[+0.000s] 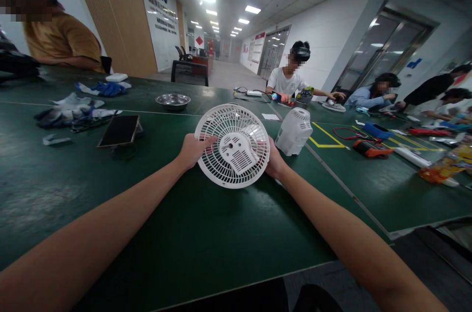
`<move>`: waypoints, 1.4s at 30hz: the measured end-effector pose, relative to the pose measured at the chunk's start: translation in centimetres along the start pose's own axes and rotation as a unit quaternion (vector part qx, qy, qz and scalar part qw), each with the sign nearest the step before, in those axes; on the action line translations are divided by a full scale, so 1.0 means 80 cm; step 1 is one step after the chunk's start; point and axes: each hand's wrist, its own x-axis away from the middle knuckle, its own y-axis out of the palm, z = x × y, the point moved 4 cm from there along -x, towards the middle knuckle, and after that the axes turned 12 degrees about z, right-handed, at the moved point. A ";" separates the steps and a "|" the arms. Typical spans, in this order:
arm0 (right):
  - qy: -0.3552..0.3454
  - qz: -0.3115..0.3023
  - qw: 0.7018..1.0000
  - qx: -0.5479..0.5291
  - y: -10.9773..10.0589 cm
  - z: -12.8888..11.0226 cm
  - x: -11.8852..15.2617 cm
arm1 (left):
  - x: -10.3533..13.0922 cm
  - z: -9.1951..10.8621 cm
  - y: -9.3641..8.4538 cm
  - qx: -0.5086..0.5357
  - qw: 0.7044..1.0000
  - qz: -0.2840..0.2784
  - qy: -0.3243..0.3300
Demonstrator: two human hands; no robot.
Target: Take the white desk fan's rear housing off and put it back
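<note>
Between my two hands is a round white fan grille [233, 147], lifted off the green table and facing me. Its slotted hub has a small shaft in the middle. My left hand [195, 149] grips the left rim, with the thumb laid over the bars and the other fingers hidden behind. At the right rim, my right hand [273, 159] is closed round the edge; most of its fingers are out of sight behind the grille. A white plastic housing [295, 131] with vent slots stands on the table just beyond my right hand.
A phone on a stand [120, 131], work gloves [70, 110] and a metal bowl [172, 100] lie to the left. To the right are an orange multimeter [372, 149], a blue case [378, 130] and a bottle [446, 164]. Several people sit around the table [221, 238].
</note>
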 end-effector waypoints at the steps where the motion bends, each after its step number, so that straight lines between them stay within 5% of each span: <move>1: -0.004 0.049 0.998 0.033 -0.015 0.001 -0.007 | -0.001 -0.001 -0.001 -0.006 1.000 -0.001 -0.001; 7: -0.172 0.143 0.905 0.362 -0.072 -0.008 -0.025 | -0.012 -0.009 -0.016 -0.009 0.999 0.030 -0.045; 11: -0.142 0.116 0.884 0.431 -0.071 0.007 -0.027 | -0.023 -0.017 -0.025 -0.010 0.997 0.050 -0.063; 14: -0.194 0.140 0.873 0.426 -0.070 -0.005 -0.027 | -0.029 -0.022 -0.027 -0.004 0.996 0.034 -0.080; 18: -0.304 0.288 0.811 0.408 -0.095 -0.046 -0.025 | -0.033 -0.026 -0.027 0.007 0.996 0.020 -0.092; 21: -0.286 0.397 0.777 0.397 -0.128 -0.053 -0.029 | -0.034 -0.028 -0.026 0.012 0.995 0.016 -0.096; 24: -0.180 0.429 0.805 0.368 -0.158 -0.025 -0.043 | -0.034 -0.029 -0.026 0.015 0.995 0.012 -0.096; 27: -0.052 0.349 0.878 0.323 -0.170 0.018 -0.060 | -0.033 -0.029 -0.026 0.018 0.995 0.008 -0.096; 29: -0.001 0.312 0.897 0.314 -0.173 0.038 -0.066 | -0.033 -0.028 -0.026 0.018 0.995 0.007 -0.095; 42: 0.019 0.331 0.868 0.370 -0.182 0.043 -0.073 | -0.035 -0.033 -0.026 0.023 0.997 0.002 -0.073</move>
